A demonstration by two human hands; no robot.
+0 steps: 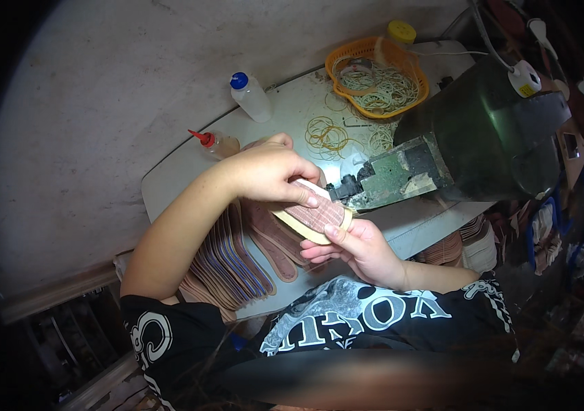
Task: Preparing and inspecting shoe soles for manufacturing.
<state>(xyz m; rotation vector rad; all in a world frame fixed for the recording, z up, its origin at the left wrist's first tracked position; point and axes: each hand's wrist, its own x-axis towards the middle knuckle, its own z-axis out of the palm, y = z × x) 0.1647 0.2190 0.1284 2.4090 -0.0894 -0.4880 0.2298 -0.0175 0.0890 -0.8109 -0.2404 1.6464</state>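
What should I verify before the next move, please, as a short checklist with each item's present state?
1. Left hand on the sole-shaped piece: ok, thumb resting on its face.
2. Right hand gripping the piece: ok, thumb on top near one end.
3. Gap between the piece and the green machine: cannot tell; they sit close together in this view.
4. Machine switched off or on: cannot tell.
5. Blue-capped bottle closed: ok, cap in place.
6. All rubber bands inside the orange basket: not ok; loose bands lie on the table.
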